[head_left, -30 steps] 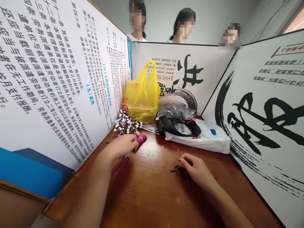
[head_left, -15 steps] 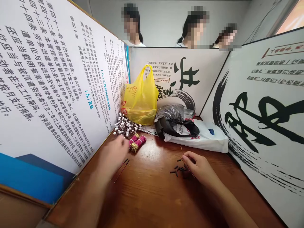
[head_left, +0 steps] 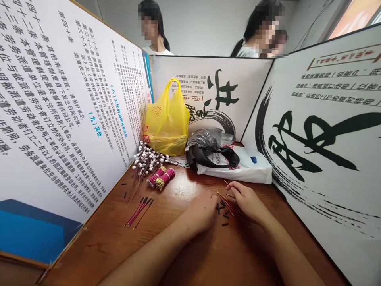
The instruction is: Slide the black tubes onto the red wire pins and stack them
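Observation:
My right hand (head_left: 246,201) is closed on several thin red wires (head_left: 228,204) with gold-coloured ends, which fan out beneath its fingers. Beside it my left hand (head_left: 203,211) is bent down to the table with fingers closed; its fingertips are largely hidden, and what they hold cannot be made out. Short black tubes (head_left: 225,225) lie scattered between the two hands. To the left, on the wood, rests a loose group of red wires with black tubes on their upper ends (head_left: 139,212).
Two tied bundles of red wires (head_left: 165,179) lie behind, next to white-tipped stems (head_left: 145,159). Further back are a yellow plastic bag (head_left: 168,127), a black strap (head_left: 199,159) and a white package (head_left: 253,169). Printed panels (head_left: 217,83) wall the table (head_left: 175,254); people are beyond.
My left hand has swung from beside the bundles at the left to the black tubes near my right hand. The right hand stays closed on wires. The view has shifted slightly.

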Demonstrator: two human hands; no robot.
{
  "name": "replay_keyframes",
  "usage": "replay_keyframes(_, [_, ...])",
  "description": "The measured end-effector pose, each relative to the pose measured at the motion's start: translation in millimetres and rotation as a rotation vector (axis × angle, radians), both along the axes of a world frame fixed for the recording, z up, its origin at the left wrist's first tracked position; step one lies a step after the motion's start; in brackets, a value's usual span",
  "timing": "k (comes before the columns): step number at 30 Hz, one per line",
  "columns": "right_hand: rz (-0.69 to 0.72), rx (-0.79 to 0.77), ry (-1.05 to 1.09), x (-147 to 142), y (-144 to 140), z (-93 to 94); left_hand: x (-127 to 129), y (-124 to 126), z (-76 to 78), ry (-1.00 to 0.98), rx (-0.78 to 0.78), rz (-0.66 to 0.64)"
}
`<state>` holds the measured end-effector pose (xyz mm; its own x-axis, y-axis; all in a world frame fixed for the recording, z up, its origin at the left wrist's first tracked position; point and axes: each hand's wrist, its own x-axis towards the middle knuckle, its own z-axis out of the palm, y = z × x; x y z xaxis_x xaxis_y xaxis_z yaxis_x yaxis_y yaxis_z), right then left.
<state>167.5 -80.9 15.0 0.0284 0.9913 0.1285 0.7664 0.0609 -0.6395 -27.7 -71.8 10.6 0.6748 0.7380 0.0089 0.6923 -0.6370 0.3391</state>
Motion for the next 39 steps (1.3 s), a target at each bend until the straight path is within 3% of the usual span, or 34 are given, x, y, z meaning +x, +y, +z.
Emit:
replay_keyframes(12, [0.039,-0.073,0.032,6,-1,1.5,-3,-1,3.0,-0.096,-0.022,-0.022])
replay_keyframes(20, [0.027,-0.037,-0.08,10,0,0.9,-8,6,5.7,-0.225,-0.104,0.014])
replay_keyframes(28, [-0.004,0.062,-0.201,-10,10,-12.6,-8,18,-1.0,-0.519,-0.186,0.146])
replay_keyframes(32, [-0.049,0.125,-0.199,-14,15,-14.8,-4,20,-3.9,-0.736,-0.335,0.19])
replay_keyframes(37, [-0.067,0.225,-0.073,-27,5,-4.2,-2,25,5.8,-1.162,-0.611,0.225])
replay_keyframes(39, [-0.04,0.212,0.141,-40,-4,1.9,-4,26,11.9,-1.262,-0.663,0.225])
